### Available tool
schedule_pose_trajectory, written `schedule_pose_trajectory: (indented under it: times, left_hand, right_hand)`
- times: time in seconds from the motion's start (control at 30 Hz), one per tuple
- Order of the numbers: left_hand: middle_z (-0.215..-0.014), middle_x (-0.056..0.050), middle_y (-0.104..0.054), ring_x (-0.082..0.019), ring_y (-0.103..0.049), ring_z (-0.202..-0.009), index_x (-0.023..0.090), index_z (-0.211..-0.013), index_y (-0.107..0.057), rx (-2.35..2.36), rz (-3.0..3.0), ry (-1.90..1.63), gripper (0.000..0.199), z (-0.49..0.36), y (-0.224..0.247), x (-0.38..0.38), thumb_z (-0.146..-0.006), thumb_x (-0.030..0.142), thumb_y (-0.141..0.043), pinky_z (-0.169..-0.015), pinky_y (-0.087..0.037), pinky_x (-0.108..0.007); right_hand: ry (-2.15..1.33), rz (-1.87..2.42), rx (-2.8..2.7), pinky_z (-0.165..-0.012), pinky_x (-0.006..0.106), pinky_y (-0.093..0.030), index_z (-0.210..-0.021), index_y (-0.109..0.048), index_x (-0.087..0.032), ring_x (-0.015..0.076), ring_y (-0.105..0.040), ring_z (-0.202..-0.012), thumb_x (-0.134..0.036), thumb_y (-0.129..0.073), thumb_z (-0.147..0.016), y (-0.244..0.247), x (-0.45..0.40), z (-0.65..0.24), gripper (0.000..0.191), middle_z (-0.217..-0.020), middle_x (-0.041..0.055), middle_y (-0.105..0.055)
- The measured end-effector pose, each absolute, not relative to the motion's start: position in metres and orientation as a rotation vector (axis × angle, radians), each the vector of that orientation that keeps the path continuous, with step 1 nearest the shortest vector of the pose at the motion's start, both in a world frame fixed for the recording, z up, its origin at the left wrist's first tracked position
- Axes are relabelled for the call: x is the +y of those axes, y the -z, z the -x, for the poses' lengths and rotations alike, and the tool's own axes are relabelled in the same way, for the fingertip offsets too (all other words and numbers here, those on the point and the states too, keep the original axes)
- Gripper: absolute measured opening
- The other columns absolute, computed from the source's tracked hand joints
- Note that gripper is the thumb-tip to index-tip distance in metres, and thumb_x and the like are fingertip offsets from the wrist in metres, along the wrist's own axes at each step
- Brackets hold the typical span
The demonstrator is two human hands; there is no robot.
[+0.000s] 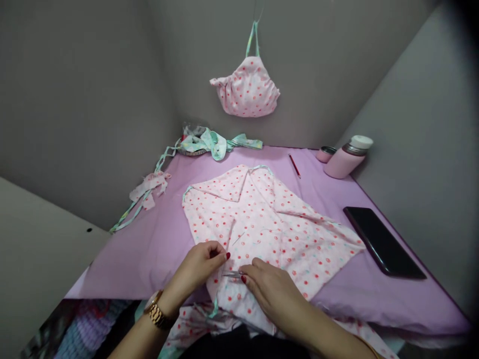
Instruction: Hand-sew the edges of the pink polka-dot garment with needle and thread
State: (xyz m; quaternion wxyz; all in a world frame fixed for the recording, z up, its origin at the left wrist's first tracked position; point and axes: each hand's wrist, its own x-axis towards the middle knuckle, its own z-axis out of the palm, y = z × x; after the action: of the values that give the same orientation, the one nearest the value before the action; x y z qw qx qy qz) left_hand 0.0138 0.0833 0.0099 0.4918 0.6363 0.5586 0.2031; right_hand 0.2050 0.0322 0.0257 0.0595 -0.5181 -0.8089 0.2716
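- A dotted cloth, pink with red spots, is lying spread over a desk draped in purple fabric.
- A person's left hand, a gold watch circling its wrist, is working at the near left part of the dotted cloth; thumb and forefinger are almost meeting, though whether this grip is grasping a fold or a thread cannot be told.
- The right hand is resting over the near part of the dotted cloth, its grip clenching a small metal tool that is pointing toward the left hand.
- To the right of the dotted cloth, a dark phone is lying flat.
- Beyond its right half, a red pencil is lying, while a pink bottle is standing farther right beside a small cup.
- Beyond its left half, green ribbons are heaping up.
- Left of it, pale scraps are lying.
- Behind and above it, a dotted pouch is hanging before a grey wall.
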Motion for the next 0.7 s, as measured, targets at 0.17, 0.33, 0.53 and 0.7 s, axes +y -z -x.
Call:
schedule_pose_trajectory:
  times: [0.17, 0.33, 0.53, 0.7]
  left_hand:
    - [-0.054, 0.006, -0.041, -0.009, -0.035, -0.049, 0.017, -0.063, -0.049, 1.262, -1.388, -0.58, 0.022, -0.014, -0.01, 0.082, -0.072, 0.036, -0.051, -0.048, -0.029, -0.021]
    - [-0.055, 0.006, -0.04, -0.008, -0.033, -0.051, 0.016, -0.063, -0.048, 1.228, -1.295, -0.632, 0.021, -0.011, -0.013, 0.083, -0.07, 0.035, -0.053, -0.05, -0.027, -0.022]
    - [-0.056, 0.005, -0.042, -0.009, -0.035, -0.052, 0.015, -0.063, -0.05, 1.201, -1.232, -0.68, 0.021, -0.009, -0.009, 0.084, -0.069, 0.034, -0.055, -0.052, -0.028, -0.022]
    - [-0.056, 0.006, -0.043, -0.009, -0.035, -0.052, 0.015, -0.064, -0.052, 1.182, -1.208, -0.701, 0.018, -0.006, -0.003, 0.085, -0.069, 0.032, -0.056, -0.052, -0.028, -0.022]
  right_hand:
    - [-0.764, 1.624, -2.51, -0.062, 0.026, -0.035, -0.092, -0.059, -0.022, 0.0186, -0.057, -0.077, -0.027, -0.038, -0.091, -0.026, 0.033, -0.196, 0.022, -0.087, 0.0055, -0.058]
    - [-0.745, 1.595, -2.541, -0.061, 0.026, -0.035, -0.093, -0.059, -0.022, 0.0189, -0.056, -0.078, -0.028, -0.037, -0.091, -0.025, 0.031, -0.193, 0.022, -0.087, 0.0053, -0.058]
    - [-0.747, 1.663, -2.5, -0.062, 0.027, -0.035, -0.094, -0.058, -0.023, 0.0192, -0.056, -0.077, -0.027, -0.037, -0.091, -0.023, 0.032, -0.199, 0.021, -0.086, 0.0045, -0.057]
    - [-0.806, 1.597, -2.517, -0.064, 0.026, -0.035, -0.097, -0.058, -0.023, 0.0184, -0.056, -0.08, -0.026, -0.04, -0.09, -0.022, 0.029, -0.193, 0.02, -0.089, 0.004, -0.057]
